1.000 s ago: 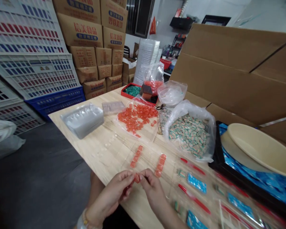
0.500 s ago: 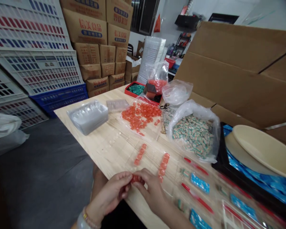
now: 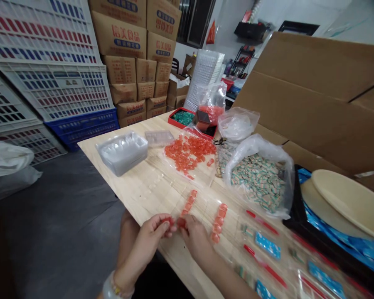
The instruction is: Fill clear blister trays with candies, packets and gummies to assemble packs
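Pinching red bits (image 3: pixel 181 223): left hand (image 3: pixel 154 232), right hand (image 3: pixel 197 237), both narrow.
I'd grip each lightly, by its edges only.

Small packing workshop, by appearance; printed cartons (image 3: pixel 121 35) in tall stacks; slatted plastic crates (image 3: pixel 70 93), white and blue, piled beside them. One wooden worktable (image 3: pixel 143 201), bearing nested clear plastic trays (image 3: pixel 124 158); loose red pieces (image 3: pixel 191 149) in a heap; an open plastic bag (image 3: pixel 251 144) of small patterned pieces (image 3: pixel 257 176).
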`<state>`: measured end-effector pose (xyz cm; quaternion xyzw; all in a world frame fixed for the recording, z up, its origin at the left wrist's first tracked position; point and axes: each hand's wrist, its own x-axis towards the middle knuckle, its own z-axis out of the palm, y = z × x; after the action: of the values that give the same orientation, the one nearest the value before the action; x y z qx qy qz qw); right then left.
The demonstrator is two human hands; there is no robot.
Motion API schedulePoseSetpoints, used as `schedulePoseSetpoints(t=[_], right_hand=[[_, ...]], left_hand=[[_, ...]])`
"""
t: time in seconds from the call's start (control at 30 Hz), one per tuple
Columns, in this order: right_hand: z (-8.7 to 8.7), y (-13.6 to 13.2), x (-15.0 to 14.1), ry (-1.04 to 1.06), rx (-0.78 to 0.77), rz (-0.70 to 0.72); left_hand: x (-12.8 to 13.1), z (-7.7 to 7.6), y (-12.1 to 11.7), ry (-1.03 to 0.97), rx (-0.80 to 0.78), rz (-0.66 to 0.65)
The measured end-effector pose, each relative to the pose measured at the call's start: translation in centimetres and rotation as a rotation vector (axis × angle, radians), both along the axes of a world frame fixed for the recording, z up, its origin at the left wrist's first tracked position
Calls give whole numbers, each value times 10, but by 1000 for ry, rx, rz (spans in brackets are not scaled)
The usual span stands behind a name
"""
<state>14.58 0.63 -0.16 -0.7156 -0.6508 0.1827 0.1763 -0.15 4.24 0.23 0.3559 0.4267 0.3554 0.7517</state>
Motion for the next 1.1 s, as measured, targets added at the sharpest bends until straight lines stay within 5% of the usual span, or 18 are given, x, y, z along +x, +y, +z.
schedulePoseSetpoints(t=[0.17, 0.33, 0.6, 0.77, 1.03, 1.1], right_hand=[[27, -1, -1, 233, 111, -20], [48, 22, -7, 561, -40, 105], [55, 29, 0, 299, -3, 193], [59, 31, 4, 243, -47, 101], [50, 34, 13, 1049, -376, -119], [50, 33, 14, 1200, -416, -163]], left_hand=[[1, 3, 2, 44, 50, 29], [9, 13, 9, 71, 118, 40], [15, 21, 19, 176, 141, 70], [23, 22, 18, 206, 210, 57], [21, 26, 15, -85, 75, -28], [19, 25, 12, -85, 142, -31]])
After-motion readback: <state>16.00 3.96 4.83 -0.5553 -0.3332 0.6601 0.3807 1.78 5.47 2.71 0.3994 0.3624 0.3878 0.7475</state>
